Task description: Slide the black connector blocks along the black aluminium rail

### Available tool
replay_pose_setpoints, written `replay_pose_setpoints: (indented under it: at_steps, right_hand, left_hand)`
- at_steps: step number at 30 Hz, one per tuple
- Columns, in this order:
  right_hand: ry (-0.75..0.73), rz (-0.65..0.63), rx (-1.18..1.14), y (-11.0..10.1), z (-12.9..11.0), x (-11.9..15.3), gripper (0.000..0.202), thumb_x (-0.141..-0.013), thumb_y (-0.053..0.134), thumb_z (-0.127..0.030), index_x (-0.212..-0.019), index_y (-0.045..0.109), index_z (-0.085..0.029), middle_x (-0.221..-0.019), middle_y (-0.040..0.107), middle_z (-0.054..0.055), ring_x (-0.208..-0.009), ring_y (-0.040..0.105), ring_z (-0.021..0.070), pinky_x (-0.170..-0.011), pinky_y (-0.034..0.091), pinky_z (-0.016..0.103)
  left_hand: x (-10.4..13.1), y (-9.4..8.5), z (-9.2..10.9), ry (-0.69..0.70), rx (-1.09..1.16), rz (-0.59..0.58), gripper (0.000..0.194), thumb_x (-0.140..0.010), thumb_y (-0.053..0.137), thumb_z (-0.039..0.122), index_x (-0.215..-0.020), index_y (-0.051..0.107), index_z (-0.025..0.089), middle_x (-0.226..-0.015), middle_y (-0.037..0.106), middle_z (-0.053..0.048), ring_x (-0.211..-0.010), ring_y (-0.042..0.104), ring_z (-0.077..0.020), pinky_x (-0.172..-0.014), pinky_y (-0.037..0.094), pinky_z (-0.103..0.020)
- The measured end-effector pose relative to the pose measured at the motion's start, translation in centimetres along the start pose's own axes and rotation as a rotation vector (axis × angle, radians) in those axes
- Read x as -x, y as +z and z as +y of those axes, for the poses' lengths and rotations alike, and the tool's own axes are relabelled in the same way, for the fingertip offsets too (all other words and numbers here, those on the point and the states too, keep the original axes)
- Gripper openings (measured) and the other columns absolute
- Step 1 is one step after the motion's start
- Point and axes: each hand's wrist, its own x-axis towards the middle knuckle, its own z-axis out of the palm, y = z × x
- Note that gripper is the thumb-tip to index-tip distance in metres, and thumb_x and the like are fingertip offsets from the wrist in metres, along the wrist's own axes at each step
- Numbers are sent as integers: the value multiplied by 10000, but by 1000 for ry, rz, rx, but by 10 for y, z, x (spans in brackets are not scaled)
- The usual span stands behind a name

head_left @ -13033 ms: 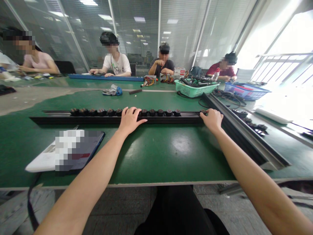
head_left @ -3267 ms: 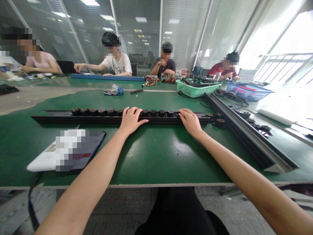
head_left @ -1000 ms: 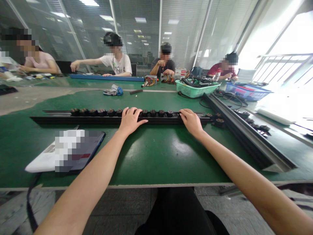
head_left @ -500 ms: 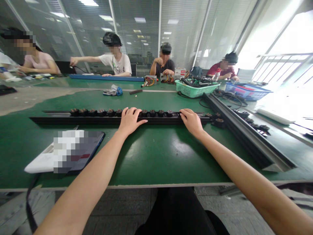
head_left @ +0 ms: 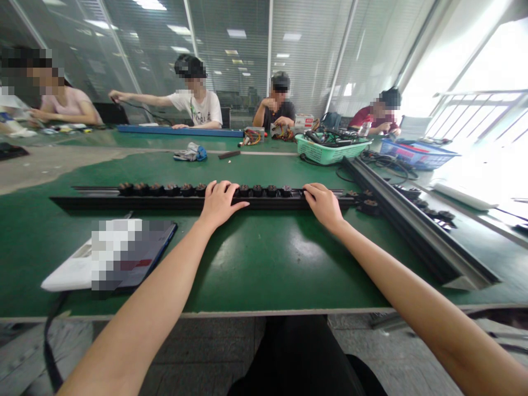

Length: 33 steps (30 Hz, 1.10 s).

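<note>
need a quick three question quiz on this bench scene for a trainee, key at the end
1. Multiple choice: the left hand and right hand both touch
a) the grey and blue cloth
b) the black rail carrying a row of round parts
c) the white charger-like block
2. True or false: the blue basket sits to the right of the green basket.
3. Fill in: the long bar in front of the co-worker in the white shirt is ____ in colour.

Key: 1 b; 2 true; 3 blue.
</note>
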Motion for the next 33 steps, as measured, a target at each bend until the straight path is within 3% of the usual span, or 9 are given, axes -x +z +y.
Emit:
replay_pose_setpoints:
  at_steps: [21,33]
  right_hand:
    - [6,7,12,-1,-4,1,342,-1002,450,-235,-1195,730,-206,-1254,709,127,-1093,669,275,-932,538,384]
    - [30,23,36,-1,5,1,339,-989,471,-229,-1186,746,-207,-1243,714,126,-1104,672,272,-945,546,382]
  left_hand:
    - [0,1,0,12,-4,8,579,-957,589,615,-1335,603,176,-1308,613,-157,-1294,531,-332,-1236,233,-498]
    - [0,0,0,9,-15,11,559,-959,586,616,-1337,600,204,-1303,617,-143,-1287,536,-323,-1231,242,-493]
